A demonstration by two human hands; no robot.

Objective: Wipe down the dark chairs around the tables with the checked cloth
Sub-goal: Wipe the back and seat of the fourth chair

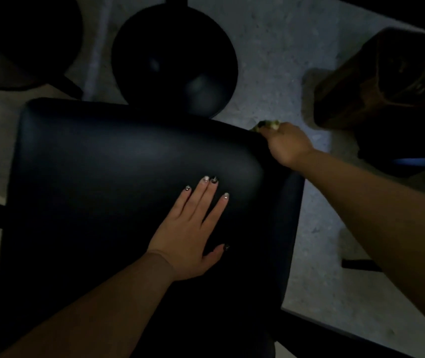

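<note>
1. Chair seat (118, 182) fills the middle of the head view: a dark, smooth, padded square with rounded corners and a soft sheen across its centre.
2. Left hand (193, 228) lies flat on the seat's right half, fingers spread and straight, palm down, holding nothing. Painted nails show at the fingertips.
3. Right hand (287, 144) is out at the seat's far right corner, closed around a bunched bit of cloth (267, 124). Only a small greenish-yellow scrap pokes out beyond the knuckles, right at the corner's edge; the check pattern is too blurred to make out.
4. Over on the right, a brown, square-mouthed container (387, 81) stands on the floor, well apart from the seat. Its inside is dark and what it holds cannot be told.
5. Just past the seat's far edge sits a round black base (175, 60), glossy, with a dark post rising from it at the top of the frame.
6. Far left, another dark shape (22, 42) with a slanting leg sits in shadow; too dim to name for sure.
7. Floor (283, 60) is pale grey and speckled, with lighter panels at the left edge.
8. A thin blue streak (418, 161) shows under the brown container's dark lower side, blurred.
9. Lighting is low throughout, and the seat surface shows no marks that can be picked out.
</note>
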